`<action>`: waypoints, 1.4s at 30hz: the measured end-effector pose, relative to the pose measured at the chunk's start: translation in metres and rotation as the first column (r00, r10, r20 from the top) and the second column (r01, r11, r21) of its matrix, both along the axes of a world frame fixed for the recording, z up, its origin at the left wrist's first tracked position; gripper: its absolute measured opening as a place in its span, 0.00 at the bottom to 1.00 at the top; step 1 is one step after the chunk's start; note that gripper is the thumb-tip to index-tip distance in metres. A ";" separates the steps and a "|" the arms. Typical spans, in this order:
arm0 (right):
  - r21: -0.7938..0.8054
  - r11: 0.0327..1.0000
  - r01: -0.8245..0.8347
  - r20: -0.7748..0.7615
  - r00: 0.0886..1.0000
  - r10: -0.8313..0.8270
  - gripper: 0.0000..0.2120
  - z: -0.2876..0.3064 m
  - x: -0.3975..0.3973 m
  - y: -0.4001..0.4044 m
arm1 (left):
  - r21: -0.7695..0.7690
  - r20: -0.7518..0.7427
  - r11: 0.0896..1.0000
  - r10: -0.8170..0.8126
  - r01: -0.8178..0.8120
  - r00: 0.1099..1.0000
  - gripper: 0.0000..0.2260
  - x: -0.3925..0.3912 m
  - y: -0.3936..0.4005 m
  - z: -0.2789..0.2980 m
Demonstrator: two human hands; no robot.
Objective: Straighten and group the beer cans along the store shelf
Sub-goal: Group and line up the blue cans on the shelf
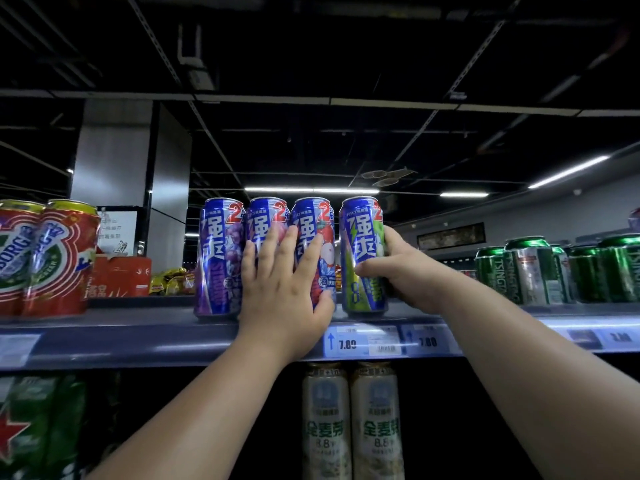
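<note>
Four tall blue cans stood upright in a row at the front of the shelf [138, 327], their long axes vertical. My left hand [284, 282] lay flat and unclenched across the second can [265, 230] and third can [313, 244], fingers spread, thumb against the third can's lower right side, pressing rather than gripping. The first can [216, 258] sat just beside the second, untouched. My right hand [398, 265] was wrapped around the green can [362, 254] from its right side, thumb low on the front, fingers curled behind, so I had that one properly grasped.

What mattered was the narrow gap between the green can and the third: it stood slightly apart, to the right of the pack. I judged the next move to be a short slide leftward with the right hand, the left bracing the group so nothing toppled. Green Tsingtao cans [526, 271] stood well apart to the right.
</note>
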State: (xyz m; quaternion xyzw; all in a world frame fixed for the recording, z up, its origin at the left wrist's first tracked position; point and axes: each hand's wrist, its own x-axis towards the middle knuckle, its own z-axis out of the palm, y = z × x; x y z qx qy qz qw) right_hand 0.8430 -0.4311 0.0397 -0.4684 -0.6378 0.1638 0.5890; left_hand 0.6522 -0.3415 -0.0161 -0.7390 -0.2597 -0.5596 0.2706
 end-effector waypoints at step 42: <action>0.471 0.551 0.688 0.360 0.420 -0.833 0.44 -0.072 0.034 -0.084 | 0.014 -0.158 0.955 -0.290 0.296 0.944 0.27 0.057 -0.081 -0.019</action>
